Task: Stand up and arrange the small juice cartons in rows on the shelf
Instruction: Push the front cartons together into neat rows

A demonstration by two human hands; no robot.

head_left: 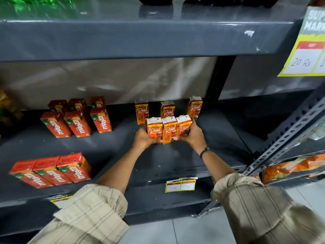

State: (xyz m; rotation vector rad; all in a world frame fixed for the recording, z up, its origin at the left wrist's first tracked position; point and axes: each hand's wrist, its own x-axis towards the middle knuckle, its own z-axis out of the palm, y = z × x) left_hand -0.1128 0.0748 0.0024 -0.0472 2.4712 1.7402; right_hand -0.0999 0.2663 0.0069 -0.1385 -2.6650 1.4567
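Note:
Three small orange Real juice cartons (169, 129) stand side by side on the grey shelf (202, 155), pressed together between my hands. My left hand (143, 139) grips the left carton and my right hand (192, 133) grips the right one. Behind them three more Real cartons (167, 109) stand spaced apart along the back. To the left, red Maaza cartons (76, 123) stand in two rows of three, and another three Maaza cartons (52, 170) stand together near the shelf's front edge.
An upper shelf (140, 37) overhangs the cartons. A perforated metal upright (288, 138) slants at the right, with orange packets (290, 167) beyond it. Price tags (180, 184) hang on the shelf's front lip. Tiled floor lies below.

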